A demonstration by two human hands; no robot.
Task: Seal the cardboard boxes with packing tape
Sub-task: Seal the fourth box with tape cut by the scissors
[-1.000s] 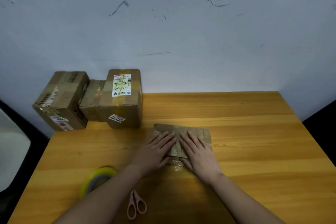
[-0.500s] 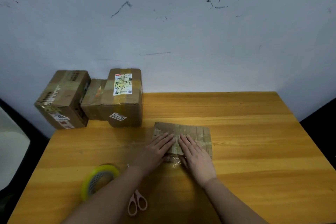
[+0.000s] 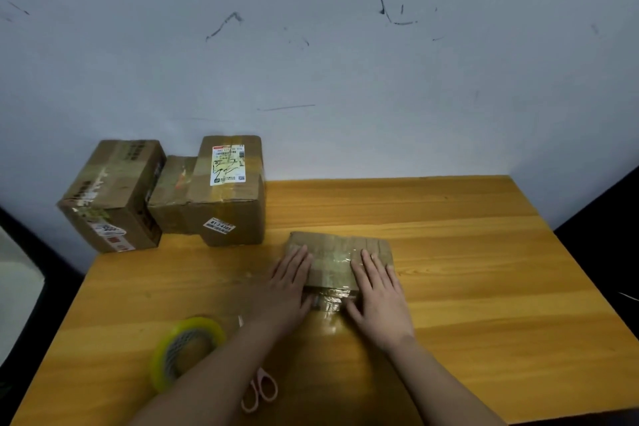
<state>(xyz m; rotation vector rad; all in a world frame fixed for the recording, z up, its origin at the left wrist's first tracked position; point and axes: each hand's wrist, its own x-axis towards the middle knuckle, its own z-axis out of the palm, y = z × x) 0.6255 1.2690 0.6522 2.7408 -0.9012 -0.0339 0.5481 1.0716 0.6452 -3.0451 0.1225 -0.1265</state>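
Note:
A small flat cardboard box lies near the middle of the wooden table. A strip of clear tape runs across its top and down its near side. My left hand lies flat on the box's left part, fingers straight. My right hand lies flat on the right part, fingers straight too. Both thumbs press the tape on the near side. A yellow-edged tape roll stands at the front left, partly behind my left forearm. Pink-handled scissors lie beside it.
Three taped cardboard boxes sit at the table's back left: a large one overhanging the edge, a low one in the middle, and a tall one with a shipping label. A scuffed white wall stands behind the table.
My hands have slid apart along the box top, from side by side at its centre to its left and right parts. The strip of tape between them now shows.

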